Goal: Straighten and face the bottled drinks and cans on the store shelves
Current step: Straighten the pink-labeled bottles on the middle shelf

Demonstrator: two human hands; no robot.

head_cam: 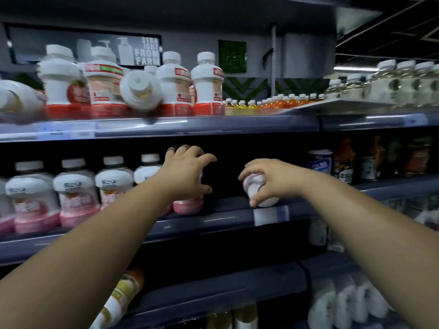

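On the middle shelf (pixel 213 222) stands a row of white bottles with pink bases (pixel 76 193). My left hand (pixel 187 172) grips the rightmost upright bottle of that row (pixel 187 206), fingers spread over its top and thumb on its side. My right hand (pixel 268 179) holds a small white bottle (pixel 256 188) lying tipped toward me near the shelf's front edge. On the top shelf (pixel 166 125) stand white bottles with red bases (pixel 206 86). One of them (pixel 140 89) has fallen with its cap toward me, and another (pixel 19 100) lies at the far left.
Small orange and yellow bottles (pixel 273 102) run along the back of the top shelf, with pale bottles (pixel 403 81) at the right. Dark bottles and a white cup (pixel 319 162) stand at the right of the middle shelf. More bottles (pixel 123 295) fill the lower shelves.
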